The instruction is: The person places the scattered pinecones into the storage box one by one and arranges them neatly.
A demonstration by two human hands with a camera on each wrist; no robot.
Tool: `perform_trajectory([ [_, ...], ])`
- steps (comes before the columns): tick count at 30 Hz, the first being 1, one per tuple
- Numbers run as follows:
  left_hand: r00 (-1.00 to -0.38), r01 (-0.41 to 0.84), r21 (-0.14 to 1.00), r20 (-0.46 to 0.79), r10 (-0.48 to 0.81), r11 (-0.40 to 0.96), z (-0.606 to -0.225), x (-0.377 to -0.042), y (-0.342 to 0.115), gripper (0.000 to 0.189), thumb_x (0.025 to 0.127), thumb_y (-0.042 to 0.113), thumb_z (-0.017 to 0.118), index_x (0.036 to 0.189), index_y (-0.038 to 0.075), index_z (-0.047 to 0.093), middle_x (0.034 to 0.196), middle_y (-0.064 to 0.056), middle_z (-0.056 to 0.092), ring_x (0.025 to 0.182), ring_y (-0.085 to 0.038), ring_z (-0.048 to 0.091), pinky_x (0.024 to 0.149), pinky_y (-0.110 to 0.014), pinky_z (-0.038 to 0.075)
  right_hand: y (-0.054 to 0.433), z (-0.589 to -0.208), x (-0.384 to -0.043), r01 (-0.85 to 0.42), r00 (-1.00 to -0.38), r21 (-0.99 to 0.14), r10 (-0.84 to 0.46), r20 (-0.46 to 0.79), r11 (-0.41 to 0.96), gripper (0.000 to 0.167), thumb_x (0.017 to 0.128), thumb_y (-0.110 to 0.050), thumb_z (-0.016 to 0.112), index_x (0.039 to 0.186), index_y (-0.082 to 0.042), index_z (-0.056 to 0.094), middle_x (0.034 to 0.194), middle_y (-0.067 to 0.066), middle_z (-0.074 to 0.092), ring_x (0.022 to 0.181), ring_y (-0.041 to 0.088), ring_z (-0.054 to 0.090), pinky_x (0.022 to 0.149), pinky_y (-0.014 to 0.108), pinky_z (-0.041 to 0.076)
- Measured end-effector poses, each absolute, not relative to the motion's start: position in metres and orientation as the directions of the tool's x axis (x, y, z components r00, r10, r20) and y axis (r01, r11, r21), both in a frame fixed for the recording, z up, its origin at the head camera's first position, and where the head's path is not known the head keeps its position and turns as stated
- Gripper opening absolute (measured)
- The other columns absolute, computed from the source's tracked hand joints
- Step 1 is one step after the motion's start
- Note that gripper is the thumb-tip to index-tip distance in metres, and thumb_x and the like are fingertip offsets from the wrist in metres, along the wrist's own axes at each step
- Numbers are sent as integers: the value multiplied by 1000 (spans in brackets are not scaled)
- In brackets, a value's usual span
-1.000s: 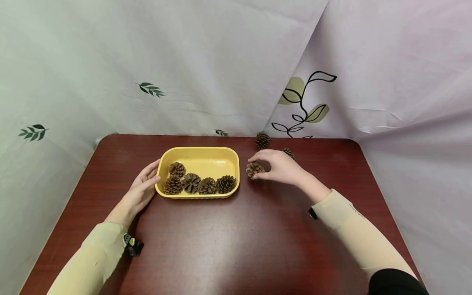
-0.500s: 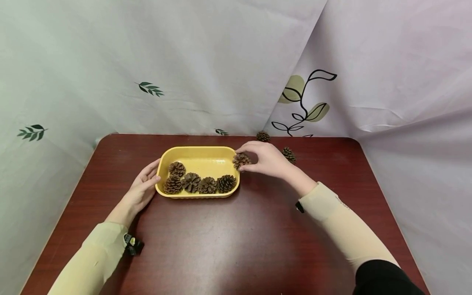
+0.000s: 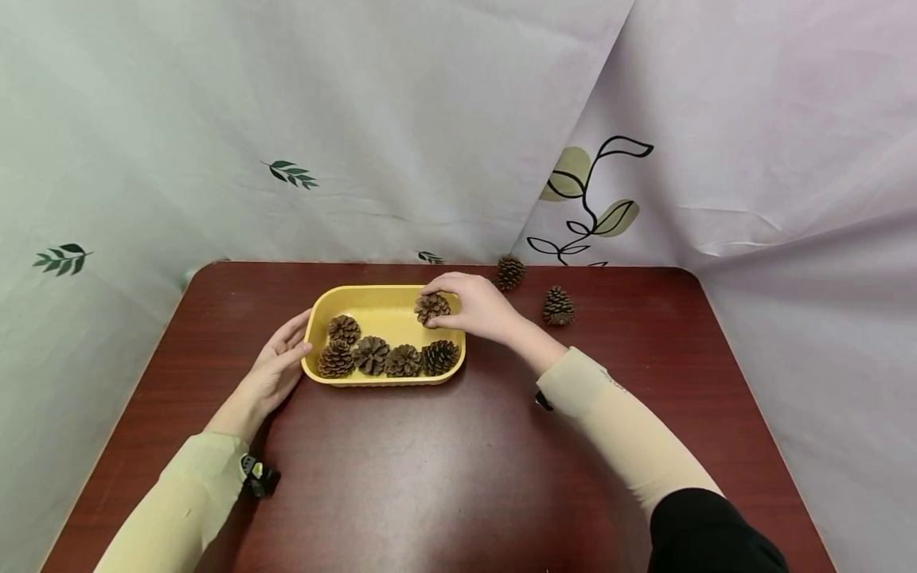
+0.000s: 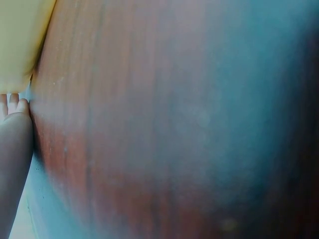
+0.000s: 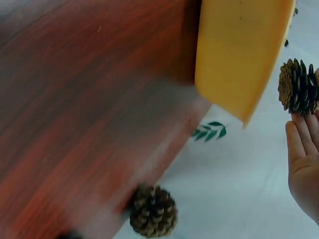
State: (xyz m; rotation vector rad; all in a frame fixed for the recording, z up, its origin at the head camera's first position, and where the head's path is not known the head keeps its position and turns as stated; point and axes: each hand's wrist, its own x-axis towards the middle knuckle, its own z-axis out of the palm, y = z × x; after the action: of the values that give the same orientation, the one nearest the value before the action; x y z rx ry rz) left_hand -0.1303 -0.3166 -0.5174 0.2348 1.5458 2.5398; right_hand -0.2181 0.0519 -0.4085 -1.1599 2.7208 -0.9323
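Observation:
My left hand (image 3: pixel 275 366) holds the left end of a yellow plastic tray (image 3: pixel 380 382), thumb at the rim and fingers along the outer wall. In the left wrist view its fingertips (image 4: pixel 14 103) meet the tray's wall (image 4: pixel 20 45). My right hand (image 3: pixel 476 306) pinches a brown pine cone (image 3: pixel 432 309) between thumb and fingers, over the tray's right back part. The right wrist view has this pine cone (image 5: pixel 297 87) beyond the tray's edge (image 5: pixel 239 59). Several pine cones (image 3: pixel 371 355) lie in the tray along its front and left sides.
Two more pine cones are on the dark red table (image 3: pixel 430 477): one at the back edge (image 3: pixel 510 272), the other standing to the right (image 3: pixel 558 307). White cloth (image 3: pixel 401 135) with leaf prints hangs behind the table.
My right hand has carried the pine cone leftward from the table beside the tray, across the right rim and over its inside. The left hand and tray have stayed put.

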Motion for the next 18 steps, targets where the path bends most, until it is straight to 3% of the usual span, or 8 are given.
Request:
perform_trajectory([
  [9, -975, -50, 893, 53, 214, -447, -516, -129, -316, 52, 107, -11, 44, 148, 20, 56, 147, 9, 64, 131, -3, 61, 105, -19, 53, 21, -421, -222, -578, -757, -618, -633, 162, 533, 49, 87, -25, 90, 131, -13, 75, 134, 4, 75, 129, 23, 67, 116, 38, 50],
  [18, -976, -55, 895, 45, 213, -442, -514, -129, -316, 53, 107, -11, 43, 148, 20, 56, 147, 10, 64, 132, -3, 61, 105, -19, 52, -6, -428, -224, -431, -806, -743, -589, 61, 512, 48, 86, -17, 91, 131, -11, 74, 136, 7, 73, 132, 25, 67, 114, 34, 52],
])
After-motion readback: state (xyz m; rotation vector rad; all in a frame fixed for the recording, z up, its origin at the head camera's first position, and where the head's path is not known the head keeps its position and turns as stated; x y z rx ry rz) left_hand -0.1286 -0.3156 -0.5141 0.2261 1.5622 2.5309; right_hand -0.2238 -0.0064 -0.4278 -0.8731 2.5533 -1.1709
